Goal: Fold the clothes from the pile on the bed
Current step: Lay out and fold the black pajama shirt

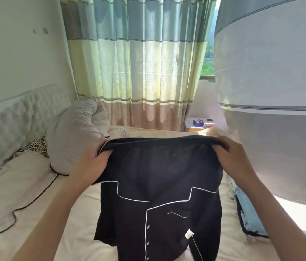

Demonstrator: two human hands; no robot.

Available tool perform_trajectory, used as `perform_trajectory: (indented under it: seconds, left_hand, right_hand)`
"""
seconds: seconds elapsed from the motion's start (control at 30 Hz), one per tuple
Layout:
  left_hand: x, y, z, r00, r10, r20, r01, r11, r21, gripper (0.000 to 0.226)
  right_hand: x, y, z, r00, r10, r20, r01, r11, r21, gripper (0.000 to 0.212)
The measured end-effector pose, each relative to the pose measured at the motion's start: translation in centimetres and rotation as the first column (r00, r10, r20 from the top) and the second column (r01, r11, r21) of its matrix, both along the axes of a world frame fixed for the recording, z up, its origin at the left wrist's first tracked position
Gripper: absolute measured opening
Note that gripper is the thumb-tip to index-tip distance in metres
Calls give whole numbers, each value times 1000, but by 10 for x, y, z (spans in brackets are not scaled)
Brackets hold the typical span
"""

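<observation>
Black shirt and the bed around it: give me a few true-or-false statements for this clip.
1. Both hands grip the shirt. True: left hand, right hand.
2. The shirt has red piping. False: white.
3. The shirt lies folded flat. False: it is held up by its top edge and hangs over the bed.
4. A leopard-print cloth lies on the left. True.
5. The curtain is striped. True.
</observation>
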State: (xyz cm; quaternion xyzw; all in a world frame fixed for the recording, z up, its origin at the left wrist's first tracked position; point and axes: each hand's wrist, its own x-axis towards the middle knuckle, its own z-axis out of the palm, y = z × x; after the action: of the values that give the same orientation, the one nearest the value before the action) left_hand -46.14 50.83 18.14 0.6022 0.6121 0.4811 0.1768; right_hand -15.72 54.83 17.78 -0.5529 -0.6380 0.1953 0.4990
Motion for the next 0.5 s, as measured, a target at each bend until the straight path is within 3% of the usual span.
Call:
perform_trajectory:
  seconds: [0.13,0.23,0.33,0.5]
  left_hand:
    - [-10,-45,-1,999,-4,-41,5,999,33,26]
    - [-15,-69,13,992,77,-103,-63,989,134,31]
    - [-20,-84,30,985,146,-93,-124,969,216,28]
    - [-34,-77,42,966,235,-111,-204,950,237,24]
  right_hand:
    - [-15,-44,-5,995,18,-100,-28,994,-107,23]
    - [-22,-68,11,999,-31,12,32,998,-51,20]
    - [-28,-85,33,983,-97,153,91,995,50,34]
    - [-43,-73,51,957,-126,263,116,992,54,38]
